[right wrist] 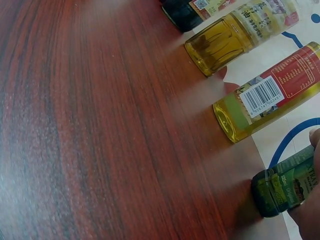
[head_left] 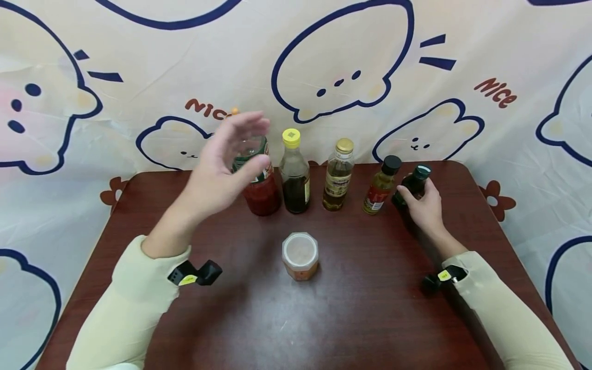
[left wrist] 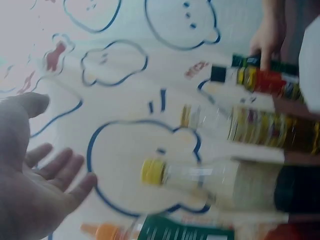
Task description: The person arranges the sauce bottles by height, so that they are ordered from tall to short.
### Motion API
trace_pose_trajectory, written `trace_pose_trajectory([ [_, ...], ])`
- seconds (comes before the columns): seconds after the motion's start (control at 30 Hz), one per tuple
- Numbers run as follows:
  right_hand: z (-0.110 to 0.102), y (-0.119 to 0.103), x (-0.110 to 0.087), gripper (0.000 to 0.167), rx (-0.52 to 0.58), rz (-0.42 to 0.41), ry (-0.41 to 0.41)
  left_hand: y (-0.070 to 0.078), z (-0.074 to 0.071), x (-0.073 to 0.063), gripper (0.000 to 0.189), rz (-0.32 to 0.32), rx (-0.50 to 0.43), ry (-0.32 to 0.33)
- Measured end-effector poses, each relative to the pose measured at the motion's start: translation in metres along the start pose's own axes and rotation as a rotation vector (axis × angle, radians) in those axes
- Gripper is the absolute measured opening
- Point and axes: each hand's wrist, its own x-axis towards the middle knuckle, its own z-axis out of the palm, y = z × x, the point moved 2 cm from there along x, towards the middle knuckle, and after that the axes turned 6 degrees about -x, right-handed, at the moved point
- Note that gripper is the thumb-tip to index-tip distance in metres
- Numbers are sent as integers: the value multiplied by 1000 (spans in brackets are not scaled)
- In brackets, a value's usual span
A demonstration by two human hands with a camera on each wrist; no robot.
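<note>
My right hand (head_left: 425, 205) grips a small dark green glass bottle (right wrist: 282, 187) at the right end of a row of bottles. Its green cap (head_left: 422, 171) shows above the fingers. My left hand (head_left: 219, 177) is raised with its fingers spread, in front of a red sauce bottle (head_left: 263, 198) with a green label and orange tip. The left wrist view shows that hand (left wrist: 45, 180) apart from the bottles and holding nothing. Beside the green bottle stands a bottle with a red label and black cap (head_left: 379, 187).
Between the outer bottles stand a yellow-capped bottle of dark liquid (head_left: 296, 190) and a gold-capped oil bottle (head_left: 337, 180). Nearer on the brown table (head_left: 351, 308) sits a lidded clear jar (head_left: 300, 257). A patterned cloth (head_left: 342, 46) hangs behind the table.
</note>
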Motion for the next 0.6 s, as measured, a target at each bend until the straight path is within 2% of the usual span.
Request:
trace_pose_trajectory([
  [0.13,0,1,1,54,13,8,-5,-4,-20,-3,49,139,18,114],
  [0.23,0,0,1,53,10,7,-5,-15,-32,-2,45,196,18,177],
  [0.3,0,0,1,52,6,3,-5,-25,-39,-2,48,194,-10,230],
  [0.43,0,-1,1,53,7,-8,-11,-51,-52,-1,67,169,-97,323],
  [0.53,0,-1,0,56,8,-6,-12,-73,-59,0,81,127,-184,357],
  [0.6,0,-1,0,56,12,-3,-14,-86,-61,1,89,89,-223,357],
])
